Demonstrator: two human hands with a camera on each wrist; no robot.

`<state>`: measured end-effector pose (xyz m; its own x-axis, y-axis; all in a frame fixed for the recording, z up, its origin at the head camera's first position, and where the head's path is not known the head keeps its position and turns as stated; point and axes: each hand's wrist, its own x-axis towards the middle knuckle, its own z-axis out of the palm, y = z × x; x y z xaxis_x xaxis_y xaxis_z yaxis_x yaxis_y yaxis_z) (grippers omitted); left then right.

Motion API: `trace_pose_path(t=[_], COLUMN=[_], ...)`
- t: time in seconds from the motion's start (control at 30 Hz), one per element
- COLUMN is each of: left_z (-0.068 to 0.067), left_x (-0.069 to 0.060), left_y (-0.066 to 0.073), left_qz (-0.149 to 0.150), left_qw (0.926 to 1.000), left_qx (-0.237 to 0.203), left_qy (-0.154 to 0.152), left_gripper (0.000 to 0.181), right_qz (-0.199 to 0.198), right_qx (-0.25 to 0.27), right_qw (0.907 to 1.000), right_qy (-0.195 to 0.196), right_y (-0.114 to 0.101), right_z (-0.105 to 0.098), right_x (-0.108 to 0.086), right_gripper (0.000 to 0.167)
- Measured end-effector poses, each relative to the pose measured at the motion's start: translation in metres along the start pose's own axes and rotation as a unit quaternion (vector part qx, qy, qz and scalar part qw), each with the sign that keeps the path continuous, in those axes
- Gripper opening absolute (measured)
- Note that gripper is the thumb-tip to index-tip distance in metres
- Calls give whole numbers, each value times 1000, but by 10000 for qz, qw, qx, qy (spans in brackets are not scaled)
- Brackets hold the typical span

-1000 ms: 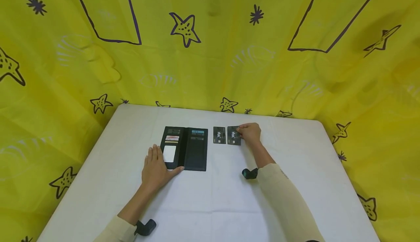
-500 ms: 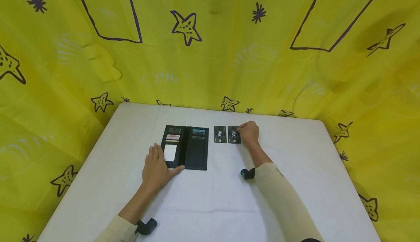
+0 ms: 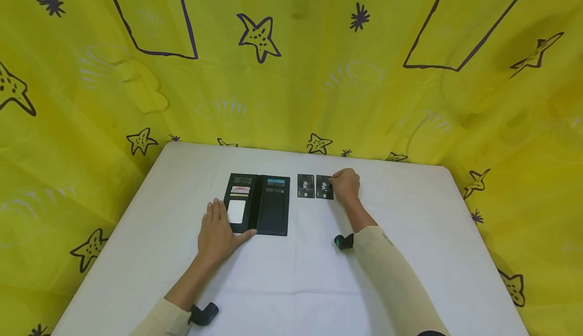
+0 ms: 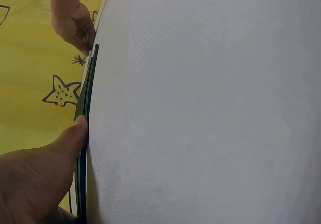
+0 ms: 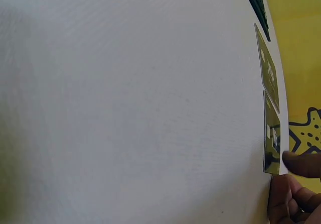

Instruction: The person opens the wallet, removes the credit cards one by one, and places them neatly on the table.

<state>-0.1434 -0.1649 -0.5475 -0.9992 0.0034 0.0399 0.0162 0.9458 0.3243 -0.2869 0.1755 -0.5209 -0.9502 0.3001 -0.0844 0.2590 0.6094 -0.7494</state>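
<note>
An opened black wallet (image 3: 273, 212) lies on the white table in the head view, with several cards and a white insert (image 3: 237, 211) in its slots. My left hand (image 3: 216, 232) rests along its left and lower edges, fingers straight and thumb (image 4: 75, 133) spread out on the near edge. To the wallet's right are two dark cards marked "Vip", side by side with a narrow gap. The left card (image 3: 305, 186) lies untouched. My right hand (image 3: 347, 186) pinches the right edge of the right card (image 3: 324, 187), its other fingers curled in the right wrist view.
The white-covered table (image 3: 296, 275) extends around the wallet and cards. Behind and beside it hangs a yellow curtain (image 3: 291, 88) with star and shell drawings. A small black camera (image 3: 343, 242) sits at the right wrist, another black camera (image 3: 204, 314) at the left.
My right forearm has shifted slightly left, while its hand stays at the right card's edge. The left hand and wallet hold still; the head view moved a little.
</note>
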Motion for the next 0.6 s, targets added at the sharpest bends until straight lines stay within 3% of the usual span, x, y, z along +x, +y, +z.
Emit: trace_pose_path(t=[0.2, 0.6], left_z=[-1, -1], left_x=[0, 1], left_y=[1, 1], left_qz=[-47, -65], left_qw=[10000, 9999], left_qx=[-76, -52], left_qy=[8, -108], left_gripper=[127, 126], right_qz=[101, 124], right_qx=[-80, -96], right_qw=[9998, 9998], right_qy=[-160, -154], right_y=[2, 1], right_z=[2, 1], right_x=[-1, -3], right_gripper=[28, 25])
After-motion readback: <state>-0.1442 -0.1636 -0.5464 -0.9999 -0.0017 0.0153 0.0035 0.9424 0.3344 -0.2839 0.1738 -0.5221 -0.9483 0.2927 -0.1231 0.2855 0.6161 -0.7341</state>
